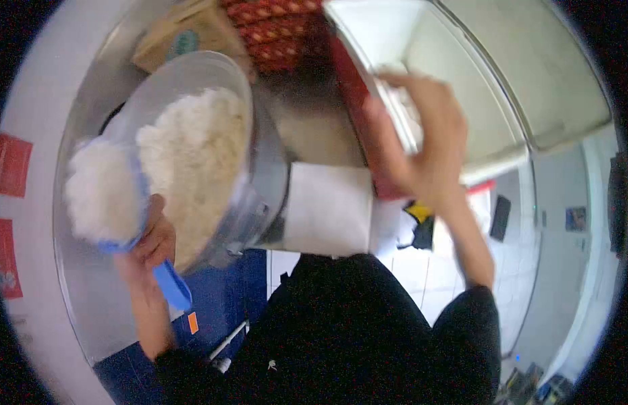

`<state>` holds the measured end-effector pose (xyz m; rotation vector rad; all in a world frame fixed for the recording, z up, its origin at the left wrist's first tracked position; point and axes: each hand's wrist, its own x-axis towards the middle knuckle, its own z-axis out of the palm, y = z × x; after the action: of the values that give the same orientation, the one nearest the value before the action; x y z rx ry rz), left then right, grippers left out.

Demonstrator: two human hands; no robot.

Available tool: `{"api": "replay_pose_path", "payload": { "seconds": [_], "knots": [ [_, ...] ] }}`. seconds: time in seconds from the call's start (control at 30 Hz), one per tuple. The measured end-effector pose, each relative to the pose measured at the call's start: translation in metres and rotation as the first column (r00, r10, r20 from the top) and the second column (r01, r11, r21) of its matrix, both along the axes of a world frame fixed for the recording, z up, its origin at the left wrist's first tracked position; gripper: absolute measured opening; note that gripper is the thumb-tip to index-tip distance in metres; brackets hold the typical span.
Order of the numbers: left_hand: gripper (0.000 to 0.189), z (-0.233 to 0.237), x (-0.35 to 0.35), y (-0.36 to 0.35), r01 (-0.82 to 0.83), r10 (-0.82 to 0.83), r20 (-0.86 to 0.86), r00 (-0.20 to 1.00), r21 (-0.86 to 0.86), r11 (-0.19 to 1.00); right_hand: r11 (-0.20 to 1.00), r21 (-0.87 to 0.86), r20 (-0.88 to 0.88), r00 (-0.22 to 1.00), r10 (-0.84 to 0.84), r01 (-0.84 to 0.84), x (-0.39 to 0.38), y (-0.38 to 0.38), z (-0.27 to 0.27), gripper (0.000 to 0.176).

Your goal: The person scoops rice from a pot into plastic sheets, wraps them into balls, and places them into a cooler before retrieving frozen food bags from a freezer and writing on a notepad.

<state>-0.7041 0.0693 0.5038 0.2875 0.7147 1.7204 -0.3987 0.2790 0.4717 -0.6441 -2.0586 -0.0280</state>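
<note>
My left hand (148,239) is closed around the handle of a blue scoop (172,287). A rounded heap of white, rice-like food (101,192) fills the scoop, beside the left rim of a large clear tub (263,145). More of the same white, clumpy food (196,155) lies inside the tub. On the other side, my right hand (428,131) overlaps the near rim of a red box with a white interior (354,94). Its thumb and forefinger are apart, with the white rim showing between them; motion blurs the hand somewhat.
A white square sheet or box top (327,209) is between the tub and the red box. Behind the tub stand a brown cardboard box (192,37) and red patterned packs (273,30). A pale panel (536,67) adjoins the box's right side. White floor tiles (408,270) show below.
</note>
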Motion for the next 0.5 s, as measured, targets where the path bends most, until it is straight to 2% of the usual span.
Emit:
{"api": "replay_pose_path", "payload": {
  "seconds": [0.03,0.07,0.1,0.13,0.17,0.2,0.23,0.27,0.3,0.33,0.37,0.4,0.43,0.47,0.5],
  "knots": [
    [0.041,0.006,0.033,0.006,0.046,-0.039,-0.043,0.998,0.176,0.983,0.997,-0.003,-0.048,0.996,0.076,-0.076,0.010,-0.034,-0.003,0.025],
    [0.041,-0.003,0.052,0.010,0.064,-0.060,-0.033,0.998,0.162,0.985,0.986,-0.043,-0.108,0.982,0.156,-0.161,0.017,-0.059,-0.021,0.018],
    [0.039,-0.017,0.065,0.014,0.249,-0.315,0.125,0.941,0.375,0.893,0.965,-0.074,-0.177,0.956,0.234,-0.250,0.019,-0.080,-0.052,0.011],
    [0.037,-0.033,0.079,0.019,0.352,-0.566,0.213,0.797,0.597,0.721,0.957,-0.169,-0.232,0.953,0.194,-0.236,0.015,-0.098,-0.089,0.011],
    [0.037,-0.057,0.116,0.005,0.303,-0.567,0.337,0.752,0.587,0.751,0.939,-0.253,-0.289,0.944,0.157,-0.234,0.028,-0.125,-0.136,0.010],
    [0.037,-0.080,0.143,0.004,0.267,-0.562,0.457,0.689,0.562,0.783,0.912,-0.376,-0.215,0.972,0.090,-0.167,0.035,-0.136,-0.181,0.011],
    [0.040,-0.103,0.170,0.001,0.229,-0.445,0.541,0.714,0.420,0.878,0.868,-0.488,-0.134,0.991,0.032,-0.094,0.042,-0.145,-0.225,0.013],
    [0.041,-0.142,0.188,-0.002,0.197,-0.365,0.620,0.694,0.324,0.925,0.867,-0.492,-0.144,0.989,0.010,-0.081,0.048,-0.152,-0.266,0.013],
    [0.029,-0.186,0.198,-0.002,0.196,-0.290,0.715,0.636,0.214,0.957,0.839,-0.541,-0.053,0.998,0.041,-0.063,0.052,-0.158,-0.303,0.016],
    [0.027,-0.241,0.201,-0.003,0.230,-0.298,0.702,0.647,0.194,0.954,0.804,-0.593,0.036,0.996,0.078,-0.042,0.055,-0.169,-0.331,0.021],
    [0.034,-0.288,0.198,-0.009,0.257,-0.198,0.719,0.666,0.028,0.966,0.801,-0.598,0.031,0.998,0.061,-0.031,0.057,-0.177,-0.347,0.021],
    [0.039,-0.340,0.189,-0.011,0.257,-0.138,0.669,0.730,-0.081,0.963,0.796,-0.605,0.113,0.985,0.128,-0.034,0.058,-0.184,-0.359,0.029],
    [0.039,-0.335,0.190,-0.006,0.269,-0.153,0.663,0.732,-0.076,0.960,0.796,-0.605,0.190,0.964,0.189,-0.037,0.058,-0.184,-0.369,0.037],
    [0.039,-0.328,0.190,0.002,0.124,0.022,0.399,0.917,-0.334,0.934,0.745,-0.665,0.239,0.930,0.279,-0.052,0.060,-0.188,-0.376,0.047],
    [0.040,-0.323,0.187,0.005,-0.096,0.148,0.059,0.987,-0.523,0.847,0.746,-0.665,0.231,0.938,0.258,-0.042,0.058,-0.187,-0.381,0.047]
  ]
}}
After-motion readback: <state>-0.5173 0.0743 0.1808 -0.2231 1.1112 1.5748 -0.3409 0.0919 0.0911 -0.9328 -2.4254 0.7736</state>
